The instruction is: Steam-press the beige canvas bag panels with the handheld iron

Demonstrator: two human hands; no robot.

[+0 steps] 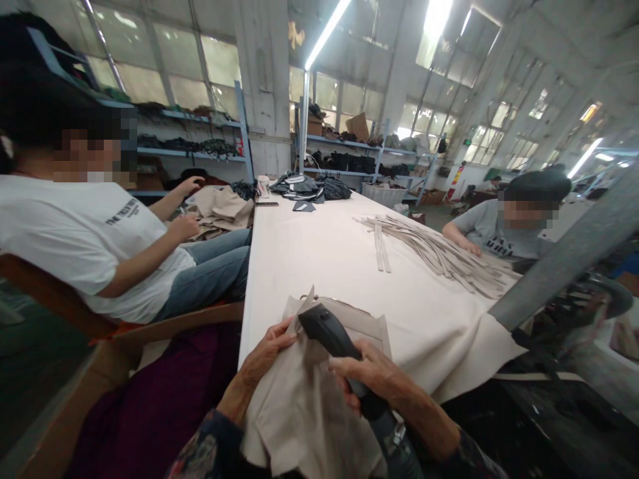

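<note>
A beige fabric piece (304, 406) with stitched edges drapes from the near table edge toward my lap. My left hand (272, 342) pinches its upper left edge between thumb and fingers. In my right hand (372, 376) is a black handheld trimmer (327, 332), fingers wrapped round its body. The trimmer's head lies against the fabric, just right of my left fingertips. Its lower end runs down into a thick dark tube with a metal clamp, partly hidden by my wrist. The tip facing the cloth cannot be seen.
A white-covered table (309, 253) stretches ahead, with beige strips (439, 256) at right and dark pieces (304, 186) at the far end. A co-worker sits on each side. A carton with purple cloth (164, 399) stands at left; a metal post (569, 246) slants at right.
</note>
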